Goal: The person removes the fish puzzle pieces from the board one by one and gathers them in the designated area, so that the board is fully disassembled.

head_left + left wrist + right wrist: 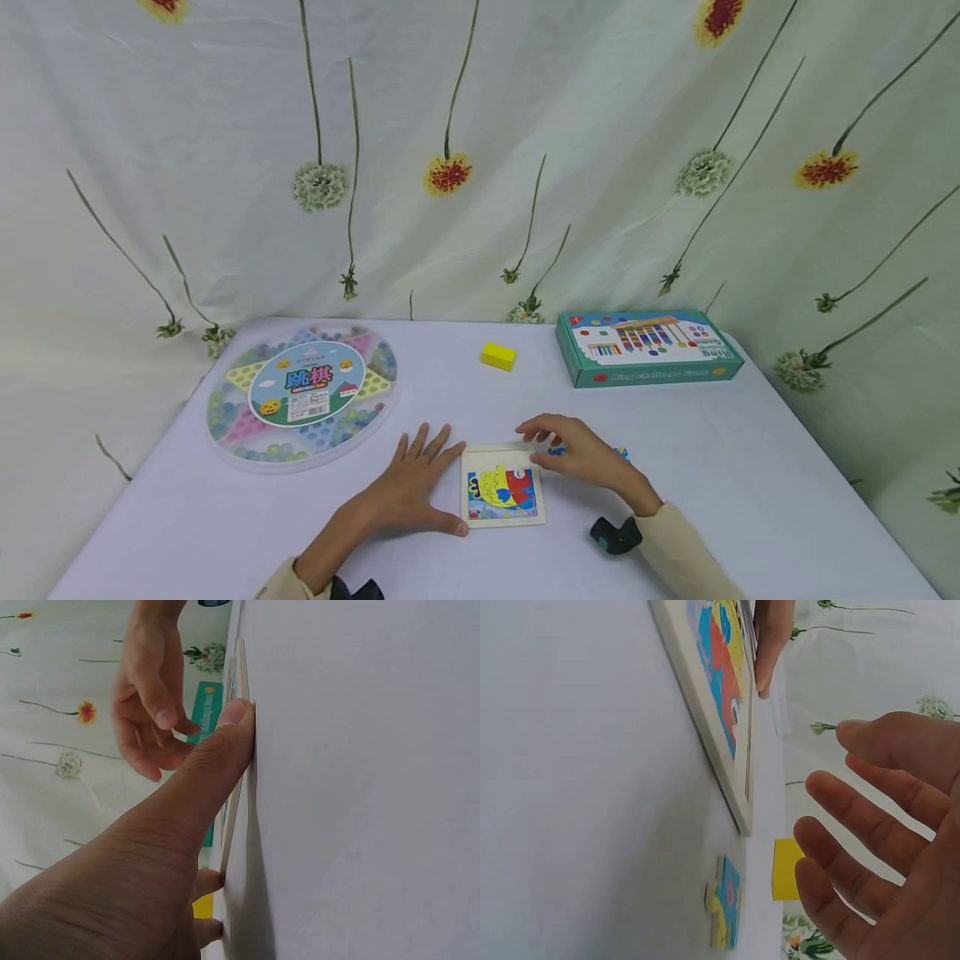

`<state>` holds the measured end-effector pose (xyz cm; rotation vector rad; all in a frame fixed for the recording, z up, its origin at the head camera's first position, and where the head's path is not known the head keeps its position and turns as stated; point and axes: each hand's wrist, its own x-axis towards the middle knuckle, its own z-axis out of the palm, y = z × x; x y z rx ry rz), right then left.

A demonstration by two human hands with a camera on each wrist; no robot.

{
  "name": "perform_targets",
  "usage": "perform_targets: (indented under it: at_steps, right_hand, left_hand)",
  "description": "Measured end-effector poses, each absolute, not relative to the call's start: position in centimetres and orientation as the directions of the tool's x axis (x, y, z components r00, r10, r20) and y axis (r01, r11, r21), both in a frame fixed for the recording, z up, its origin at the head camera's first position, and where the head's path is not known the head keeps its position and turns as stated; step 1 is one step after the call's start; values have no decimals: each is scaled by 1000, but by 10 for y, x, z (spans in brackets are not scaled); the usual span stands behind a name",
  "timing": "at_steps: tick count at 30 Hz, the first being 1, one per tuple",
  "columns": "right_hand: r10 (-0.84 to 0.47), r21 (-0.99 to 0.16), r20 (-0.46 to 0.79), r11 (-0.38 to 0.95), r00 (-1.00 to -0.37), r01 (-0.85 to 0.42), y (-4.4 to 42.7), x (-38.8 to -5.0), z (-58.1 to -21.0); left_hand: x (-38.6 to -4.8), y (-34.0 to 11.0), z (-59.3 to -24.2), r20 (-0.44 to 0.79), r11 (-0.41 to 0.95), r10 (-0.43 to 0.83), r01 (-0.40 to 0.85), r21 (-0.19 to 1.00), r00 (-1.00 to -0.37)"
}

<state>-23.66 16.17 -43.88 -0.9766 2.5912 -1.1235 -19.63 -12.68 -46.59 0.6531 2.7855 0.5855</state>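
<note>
A jigsaw puzzle in a pale wooden frame (503,523) lies flat on the table. Its lower part shows a yellow and red fish picture (504,490), while a strip along the top is bare. My left hand (415,485) is spread at the frame's left side, its thumb touching the lower corner and its index finger near the upper one. Above the frame's upper right corner hovers my right hand (573,450), fingers loosely bent, holding nothing. A loose blue and yellow puzzle piece (727,904) lies past the frame. In the head view, blue pieces (622,453) are partly hidden by that hand.
A round Chinese checkers set (303,392) sits at the back left. At the back right is a green game box (648,350). Between them stands a yellow block (498,357). A flowered curtain (480,167) hangs behind the white-covered table (742,500).
</note>
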Motion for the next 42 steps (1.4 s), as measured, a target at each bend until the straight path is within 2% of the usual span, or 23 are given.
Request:
perform_targets:
  at_steps: [7, 14, 25, 42]
  right_hand:
    - [-688, -719, -5, 507, -726, -475, 138, -235, -437]
    - [-723, -677, -75, 543, -687, -497, 122, -235, -441]
    - [-737, -639, -78, 554, -672, -534, 115, -236, -446]
    - [-734, -661, -89, 549, -673, -512, 115, -236, -448]
  left_hand:
    - [-196, -128, -466, -115, 818, 474, 388, 424, -873]
    - [-197, -127, -465, -129, 822, 474, 385, 419, -871]
    - [-197, -128, -465, -127, 824, 473, 386, 414, -872]
    - [-196, -127, -463, -130, 820, 476, 386, 424, -870]
